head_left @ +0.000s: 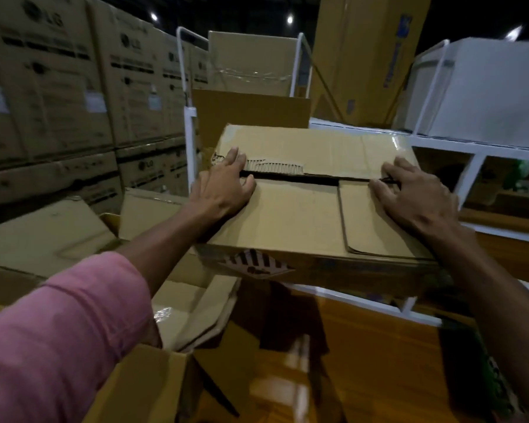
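Dim warehouse: stacked cartons [58,87] left, white shelving [440,141] right. Left grip [223,190] and right grip [416,196] press flat-fingered on the cardboard box [303,221] flaps.

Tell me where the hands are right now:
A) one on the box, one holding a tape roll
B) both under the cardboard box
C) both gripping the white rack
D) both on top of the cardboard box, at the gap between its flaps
D: the left hand and the right hand both rest on the top flaps of the cardboard box, with fingers reaching the dark gap between the flaps.
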The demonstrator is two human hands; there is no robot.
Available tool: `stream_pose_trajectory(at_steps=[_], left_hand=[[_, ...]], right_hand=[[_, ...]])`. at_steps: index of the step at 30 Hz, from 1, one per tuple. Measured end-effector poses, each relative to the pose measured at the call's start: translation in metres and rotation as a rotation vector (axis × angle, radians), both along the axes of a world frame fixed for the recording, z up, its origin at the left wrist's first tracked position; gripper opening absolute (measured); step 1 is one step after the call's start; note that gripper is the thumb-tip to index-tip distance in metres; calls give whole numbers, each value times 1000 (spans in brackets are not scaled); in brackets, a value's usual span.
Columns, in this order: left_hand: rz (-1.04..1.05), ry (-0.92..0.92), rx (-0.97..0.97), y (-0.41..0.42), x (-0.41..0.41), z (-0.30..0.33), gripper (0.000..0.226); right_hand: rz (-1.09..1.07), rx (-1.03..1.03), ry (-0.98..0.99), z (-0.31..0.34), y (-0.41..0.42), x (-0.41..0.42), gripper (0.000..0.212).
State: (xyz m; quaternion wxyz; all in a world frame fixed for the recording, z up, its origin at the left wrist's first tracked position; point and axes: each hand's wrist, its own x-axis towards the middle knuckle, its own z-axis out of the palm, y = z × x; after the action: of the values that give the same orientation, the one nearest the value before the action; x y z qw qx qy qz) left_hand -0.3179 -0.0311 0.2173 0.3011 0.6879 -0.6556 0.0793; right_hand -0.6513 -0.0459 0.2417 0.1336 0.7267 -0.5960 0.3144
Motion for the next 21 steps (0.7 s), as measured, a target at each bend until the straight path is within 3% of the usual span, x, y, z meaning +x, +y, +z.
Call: stream_pose_trajectory(at_steps=[8,14,17,21], left_hand=[[63,-18,36,0,157,3,63],[65,-67,137,-8,303,-21,63],[24,-91,243,-11,360,-45,64],[-108,-86,541,-17,413,-74,81]], right_hand=[[93,-9,33,-6,-24,155,39],[100,121,36,-46,-47,297,62],[96,194,53,-72,-47,347,65],[77,307,79,-106,-40,388,60]])
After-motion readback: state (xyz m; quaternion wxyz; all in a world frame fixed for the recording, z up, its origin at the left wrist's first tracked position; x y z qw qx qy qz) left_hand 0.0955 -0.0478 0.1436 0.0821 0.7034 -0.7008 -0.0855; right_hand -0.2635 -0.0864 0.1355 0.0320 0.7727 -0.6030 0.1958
